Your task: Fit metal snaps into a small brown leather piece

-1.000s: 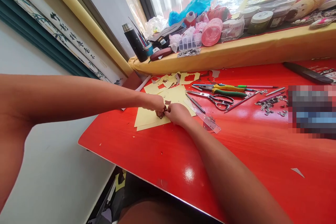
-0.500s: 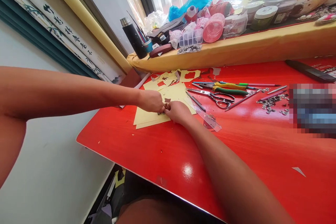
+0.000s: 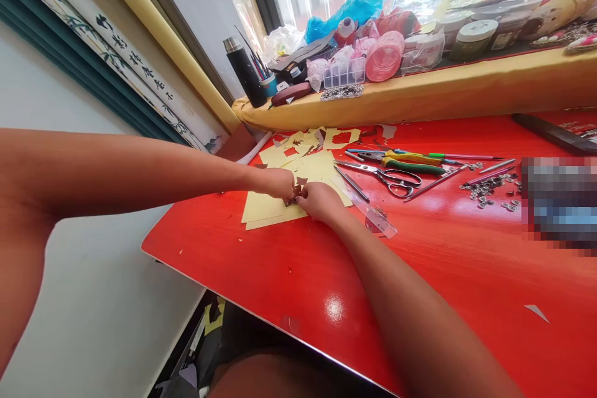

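Observation:
Both hands meet over yellow paper sheets [image 3: 261, 211] on the red table. My left hand [image 3: 278, 183] is closed, its fingertips at a small brown piece [image 3: 298, 190]. My right hand [image 3: 321, 202] pinches the same small piece from the other side. Fingers cover most of it, so I cannot tell its kind. Just behind the fingers a small brown scrap [image 3: 302, 181] lies on the paper. A clear ruler [image 3: 380, 221] and a silver pen-like rod [image 3: 352, 184] lie right of my right hand.
Scissors [image 3: 401, 185], yellow-green pliers [image 3: 410, 165] and several metal snap parts [image 3: 487, 189] lie to the right. Cut yellow scraps [image 3: 342, 138] lie behind the sheets. A black thermos [image 3: 246, 74] and plastic containers [image 3: 385, 57] stand on the ledge. The table's front edge [image 3: 261, 317] runs below.
The view has shifted slightly, so everything sits a little lower and further right. My hands stay together over the paper, with the small brown piece showing slightly more between them.

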A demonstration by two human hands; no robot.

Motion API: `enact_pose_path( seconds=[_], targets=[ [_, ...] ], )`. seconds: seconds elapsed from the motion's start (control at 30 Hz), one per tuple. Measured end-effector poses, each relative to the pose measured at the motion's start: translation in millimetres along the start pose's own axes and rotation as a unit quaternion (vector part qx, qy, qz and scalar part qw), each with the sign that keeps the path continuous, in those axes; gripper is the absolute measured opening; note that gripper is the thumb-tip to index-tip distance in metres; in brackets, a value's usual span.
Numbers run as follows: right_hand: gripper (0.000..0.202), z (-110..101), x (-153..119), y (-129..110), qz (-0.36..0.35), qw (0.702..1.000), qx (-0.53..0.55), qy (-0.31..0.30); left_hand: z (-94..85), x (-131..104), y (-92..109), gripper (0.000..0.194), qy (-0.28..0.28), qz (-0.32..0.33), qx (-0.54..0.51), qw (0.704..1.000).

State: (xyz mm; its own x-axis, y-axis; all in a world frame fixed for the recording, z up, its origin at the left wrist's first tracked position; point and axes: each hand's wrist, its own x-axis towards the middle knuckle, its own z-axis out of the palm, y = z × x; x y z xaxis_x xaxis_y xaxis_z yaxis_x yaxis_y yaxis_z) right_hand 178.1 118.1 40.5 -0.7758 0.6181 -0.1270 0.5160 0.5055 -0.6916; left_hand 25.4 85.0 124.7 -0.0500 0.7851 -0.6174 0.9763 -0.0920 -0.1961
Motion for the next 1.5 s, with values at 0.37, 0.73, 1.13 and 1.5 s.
enact_pose_path(
  seconds=[0.37, 0.73, 1.13, 1.5],
  targets=[
    [0.026, 1, 1, 0, -0.001, 1.000, -0.003, 0.004, 4.8, -6, -4, 0.023, 0.029, 0.101, 0.074, 0.992],
    [0.024, 2, 3, 2, -0.005, 1.000, 0.012, 0.009, 2.8, -12, -4, 0.024, 0.033, 0.065, 0.013, 0.997],
    [0.023, -2, -1, -3, 0.019, 0.999, 0.033, 0.005, 10.6, -33, -48, 0.039, -0.015, 0.046, -0.284, 0.957],
    [0.017, 8, 6, -4, 0.042, 0.998, 0.026, 0.041, 102.7, 29, -60, 0.020, 0.352, -0.049, -0.326, 0.876]
  ],
)
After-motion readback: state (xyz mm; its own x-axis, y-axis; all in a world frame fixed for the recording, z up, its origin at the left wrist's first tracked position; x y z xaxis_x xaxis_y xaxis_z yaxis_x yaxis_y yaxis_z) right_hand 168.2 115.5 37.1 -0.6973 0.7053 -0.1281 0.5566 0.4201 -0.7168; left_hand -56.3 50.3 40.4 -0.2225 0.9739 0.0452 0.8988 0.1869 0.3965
